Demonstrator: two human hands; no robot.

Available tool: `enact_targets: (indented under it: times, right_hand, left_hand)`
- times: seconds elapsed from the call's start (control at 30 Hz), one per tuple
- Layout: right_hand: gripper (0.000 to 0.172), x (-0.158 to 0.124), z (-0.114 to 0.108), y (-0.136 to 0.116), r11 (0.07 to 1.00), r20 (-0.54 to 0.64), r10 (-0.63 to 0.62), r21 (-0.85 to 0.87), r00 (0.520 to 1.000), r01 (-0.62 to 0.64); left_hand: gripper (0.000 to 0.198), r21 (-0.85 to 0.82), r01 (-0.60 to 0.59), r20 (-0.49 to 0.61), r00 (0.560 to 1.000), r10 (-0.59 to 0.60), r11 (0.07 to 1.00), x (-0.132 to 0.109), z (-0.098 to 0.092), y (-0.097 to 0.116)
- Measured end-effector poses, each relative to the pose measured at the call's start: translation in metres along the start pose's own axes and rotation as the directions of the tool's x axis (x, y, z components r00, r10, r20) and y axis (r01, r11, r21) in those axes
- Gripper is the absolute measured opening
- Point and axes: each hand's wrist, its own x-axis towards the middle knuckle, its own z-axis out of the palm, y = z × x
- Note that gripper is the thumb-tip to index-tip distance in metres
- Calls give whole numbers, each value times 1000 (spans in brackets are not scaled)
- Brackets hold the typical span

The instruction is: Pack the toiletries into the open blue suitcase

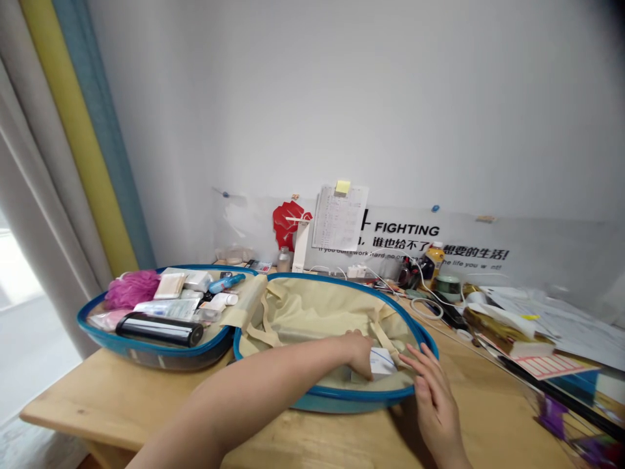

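one half of the blue-rimmed, beige-lined oval suitcase is loaded with plastic toiletries; the other seems barely begun, a small white rectangular box inside by the left hand, grip unclear. the right hand's fingers are apart.

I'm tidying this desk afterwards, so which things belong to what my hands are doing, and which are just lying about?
With the job:
open case, right hand by its rim
white box, at the left hand
purple mesh puff and black cylinder, inside the case

Lying about:
yellow bottle
green jar
papers
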Motion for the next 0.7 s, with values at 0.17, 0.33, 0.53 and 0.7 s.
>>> enact_targets:
  times: [0.17,0.33,0.53,0.7]
  right_hand:
    - [38,0,1,2,1000,2,11,-8,1000,-11]
    - [41,-2,4,7,1000,-16,24,8,1000,-23]
    - [39,-2,7,11,1000,-37,-17,18,999,18]
    - [37,-2,4,10,999,-34,-29,13,999,30]
  left_hand:
    - [82,-153,-3,-53,999,-5,988,-5,-2,0]
    - [56,-187,-17,-127,992,-7,982,-26,-29,-30]
    - [46,-251,334,-450,791,-415,909,-106,-81,-158]
    - [66,-414,721,-491,338,-803,556,-205,-62,-270]
